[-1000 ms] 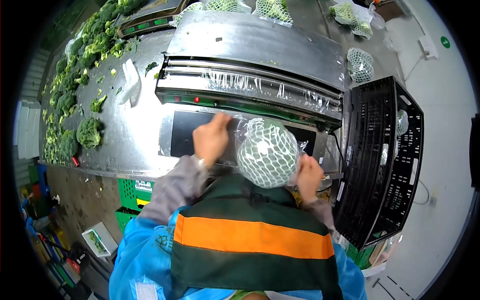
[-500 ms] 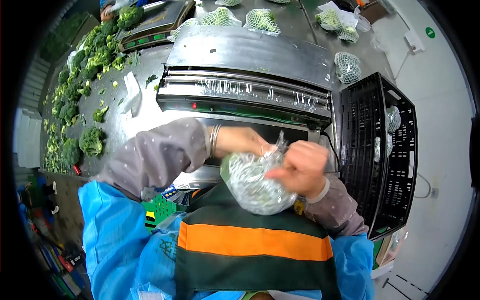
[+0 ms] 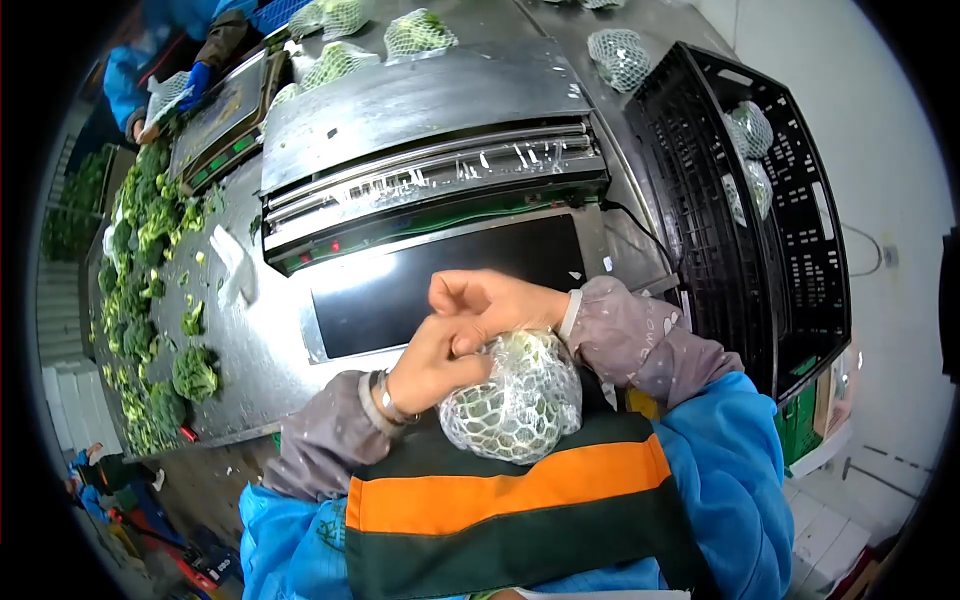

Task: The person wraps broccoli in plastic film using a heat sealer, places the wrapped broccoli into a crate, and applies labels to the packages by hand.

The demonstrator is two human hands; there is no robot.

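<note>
A roundish head of broccoli (image 3: 512, 405) in a white foam net and clear film hangs in front of my apron, pale green showing through the mesh. My left hand (image 3: 437, 365) is closed at its upper left side, fingers bent against the wrap. Across the top of the bundle lies my right hand (image 3: 497, 303), its fingers curled in and meeting the left fingers. Whatever film is pinched between the fingertips is hidden. Beyond the hands stands a film wrapping machine (image 3: 430, 185) with rollers and a dark flat plate (image 3: 400, 300).
Loose broccoli (image 3: 195, 373) covers the left of the metal table (image 3: 265, 370). A black crate (image 3: 700, 215) with netted heads stands at the right. More netted broccoli (image 3: 418, 33) lies behind the machine. At the far left, a co-worker's gloved hand (image 3: 197, 83) is near a scale (image 3: 225, 115).
My right hand has moved left over the bundle's top to meet my left hand, which has moved lower. The film tail that stuck up no longer shows. The camera view has shifted.
</note>
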